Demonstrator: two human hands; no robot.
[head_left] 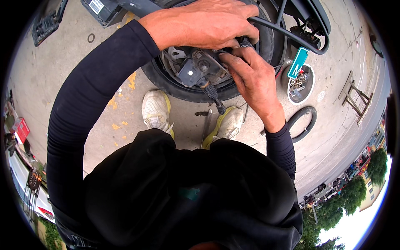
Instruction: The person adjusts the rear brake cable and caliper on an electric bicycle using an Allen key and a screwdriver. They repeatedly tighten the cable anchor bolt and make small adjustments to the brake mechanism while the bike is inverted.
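Note:
A scooter or motorcycle wheel with a black tyre (189, 96) is in front of my shoes, partly hidden by both arms. Across its top reaches my left hand (212, 23), its fingers curled down beside a black tubular bar (287, 30). My right hand (254, 77) is at the wheel's right side, thumb and fingers bent together around a dark part close to the left fingertips. Whatever either hand grips is mostly covered by the fingers. Below them shows the greasy metal hub assembly (204, 64), with a black ribbed part (212, 92) pointing toward my shoes.
Right of the wheel stands a white bucket (312, 81) holding metal parts, below a green plate (298, 62). A black rubber ring (310, 127) and a wooden stand (358, 98) are farther right. A metal bar (206, 125) lies between my shoes. A black box (104, 12) is upper left.

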